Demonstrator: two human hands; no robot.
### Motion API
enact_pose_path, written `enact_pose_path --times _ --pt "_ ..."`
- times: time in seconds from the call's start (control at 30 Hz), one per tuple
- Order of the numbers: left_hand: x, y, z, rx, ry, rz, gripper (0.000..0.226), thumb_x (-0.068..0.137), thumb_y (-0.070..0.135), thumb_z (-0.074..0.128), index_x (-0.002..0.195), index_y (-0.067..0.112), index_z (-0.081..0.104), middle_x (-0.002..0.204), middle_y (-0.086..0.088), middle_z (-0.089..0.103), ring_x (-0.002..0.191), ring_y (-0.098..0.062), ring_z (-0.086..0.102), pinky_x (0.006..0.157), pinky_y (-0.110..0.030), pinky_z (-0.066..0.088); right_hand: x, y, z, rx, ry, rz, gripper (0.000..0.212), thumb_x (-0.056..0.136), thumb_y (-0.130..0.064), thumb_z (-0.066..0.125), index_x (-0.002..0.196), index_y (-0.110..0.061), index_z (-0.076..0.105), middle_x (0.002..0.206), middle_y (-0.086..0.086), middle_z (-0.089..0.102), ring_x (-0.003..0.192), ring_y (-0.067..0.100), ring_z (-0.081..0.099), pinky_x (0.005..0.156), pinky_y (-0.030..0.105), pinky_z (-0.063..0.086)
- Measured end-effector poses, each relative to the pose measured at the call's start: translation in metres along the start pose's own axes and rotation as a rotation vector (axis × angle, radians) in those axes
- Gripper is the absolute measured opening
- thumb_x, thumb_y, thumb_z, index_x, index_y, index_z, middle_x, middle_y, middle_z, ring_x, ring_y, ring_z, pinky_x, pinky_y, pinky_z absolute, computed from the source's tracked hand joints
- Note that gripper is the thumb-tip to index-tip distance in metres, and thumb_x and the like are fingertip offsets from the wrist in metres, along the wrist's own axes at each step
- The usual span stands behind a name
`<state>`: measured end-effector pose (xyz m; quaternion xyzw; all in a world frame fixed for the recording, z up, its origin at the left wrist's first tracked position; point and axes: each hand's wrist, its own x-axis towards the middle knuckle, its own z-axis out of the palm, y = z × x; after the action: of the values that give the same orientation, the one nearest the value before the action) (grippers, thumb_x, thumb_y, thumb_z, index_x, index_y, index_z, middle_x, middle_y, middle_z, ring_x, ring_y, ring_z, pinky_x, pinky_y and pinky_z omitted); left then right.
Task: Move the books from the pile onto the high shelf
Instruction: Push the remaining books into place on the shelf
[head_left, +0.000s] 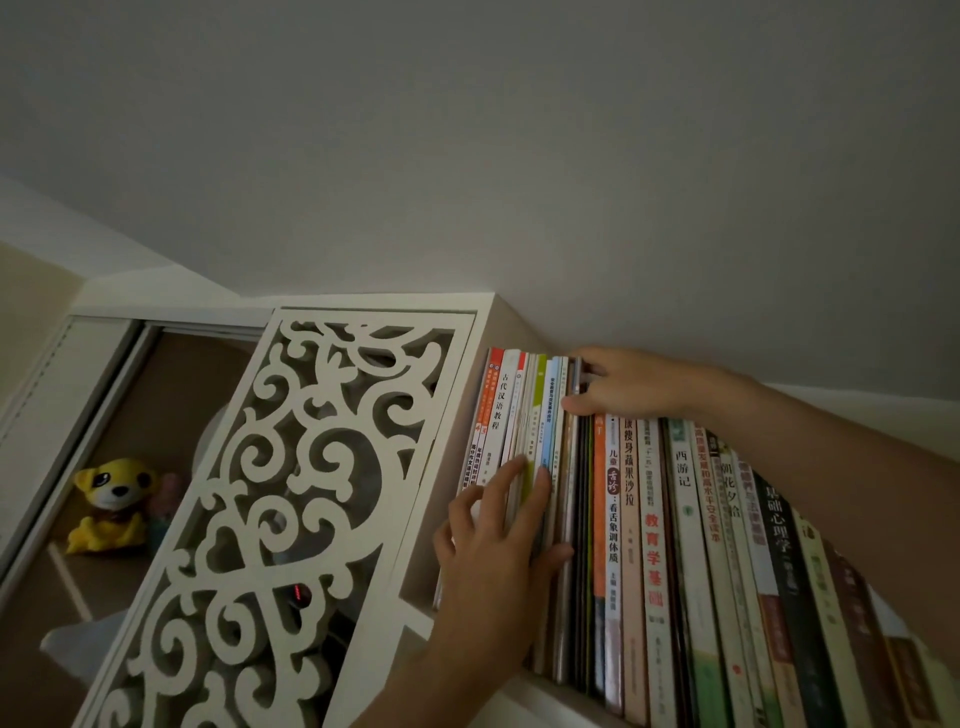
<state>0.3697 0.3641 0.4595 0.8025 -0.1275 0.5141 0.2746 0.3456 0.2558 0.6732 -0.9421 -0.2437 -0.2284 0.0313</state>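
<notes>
Head view, tilted up toward the ceiling: the books (649, 519) stand upright in a row on the high shelf (550, 696), running from its left end wall off toward the right. The left hand (493, 561) lies with straight fingers pressed flat on the spines of the leftmost group, thumb against a thin grey book (569, 493). The right hand (623, 387) reaches over the row and pinches the top of that same thin book, fingers behind, thumb in front.

To seat it well, I judge the left hand should hold the left group back toward the end wall while the right pushes the thin book straight in, flush with its neighbours.

The pile is out of view. The right end of the shelf is cut off. Dim light blurs the rightmost spines.
</notes>
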Motion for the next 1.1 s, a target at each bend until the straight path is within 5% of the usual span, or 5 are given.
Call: enact_pose_path --times 0.2,0.37,0.53,0.87,1.1 --pt "0.004 -0.003 -0.008 -0.082 -0.032 0.015 0.064 0.087 0.065 0.028 0.145 0.049 0.008 0.151 0.023 0.0 0.134 -0.006 -0.001 0.114 -0.04 0.008 -0.005 -0.006 -0.002 0.007 0.005 0.004 0.046 0.089 -0.032 0.061 0.132 -0.027 0.046 0.106 -0.003 0.067 0.087 0.012 0.069 0.08 0.034 0.056" --pt "0.05 -0.001 -0.026 -0.185 0.029 0.034 0.05 0.099 0.046 0.03 0.147 0.043 0.015 0.146 0.012 0.019 0.135 -0.014 0.014 0.113 -0.049 0.027 -0.007 0.003 -0.007 -0.036 0.008 -0.033 0.068 0.078 -0.044 0.074 0.137 -0.031 0.042 0.141 -0.003 0.05 0.129 0.019 0.048 0.105 0.044 0.041" --pt "0.098 0.007 -0.034 -0.102 0.033 0.017 0.052 0.098 0.044 0.034 0.147 0.04 0.016 0.142 -0.001 0.027 0.135 -0.027 0.021 0.111 -0.054 0.025 -0.003 0.01 -0.011 -0.129 0.031 -0.083 0.073 0.074 -0.054 0.073 0.137 -0.036 0.041 0.138 -0.007 0.053 0.121 0.016 0.055 0.098 0.042 0.049" --pt "0.121 0.005 -0.039 -0.068 0.086 0.091 0.047 0.1 0.04 0.035 0.145 0.034 0.027 0.12 -0.001 0.041 0.118 -0.019 0.038 0.101 -0.041 0.033 -0.01 0.02 -0.004 -0.031 0.083 -0.14 0.071 0.078 -0.049 0.071 0.14 -0.034 0.04 0.141 -0.006 0.05 0.123 0.015 0.051 0.091 0.028 0.043" --pt "0.118 0.004 -0.042 -0.143 0.069 0.095 0.044 0.097 0.044 0.04 0.14 0.036 0.034 0.12 0.001 0.041 0.114 -0.018 0.045 0.1 -0.051 0.042 -0.012 0.023 -0.011 -0.067 0.06 -0.11 0.078 0.071 -0.053 0.075 0.139 -0.039 0.039 0.141 -0.004 0.05 0.12 0.019 0.056 0.097 0.041 0.047"
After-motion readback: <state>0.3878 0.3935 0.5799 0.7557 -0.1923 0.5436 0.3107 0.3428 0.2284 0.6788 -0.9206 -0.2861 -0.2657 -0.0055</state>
